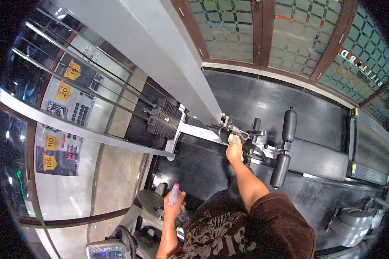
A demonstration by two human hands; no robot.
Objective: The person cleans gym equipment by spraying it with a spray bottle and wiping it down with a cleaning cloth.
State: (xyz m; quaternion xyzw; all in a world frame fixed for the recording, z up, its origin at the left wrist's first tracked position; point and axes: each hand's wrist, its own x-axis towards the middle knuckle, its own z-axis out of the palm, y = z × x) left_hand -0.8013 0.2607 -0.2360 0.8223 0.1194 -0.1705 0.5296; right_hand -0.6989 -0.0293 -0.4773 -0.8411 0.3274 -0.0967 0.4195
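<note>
My left hand [173,208] is closed around a clear plastic bottle [173,196] with a pink tip, held low in front of me at the left. Most of the bottle's body is hidden by the fingers. My right hand [234,150] reaches forward to the metal fitting [230,126] at the foot of the grey upright of a cable weight machine. Its fingers are closed on a pale cloth [232,139], which is pressed against the fitting. Only a small part of the cloth shows.
Black foam rollers [290,125] and a padded bench [317,157] stand to the right. A weight stack [165,118] with guide rods is at the left. An exercise machine's console [108,250] sits at the lower left. Glass doors [229,30] line the back.
</note>
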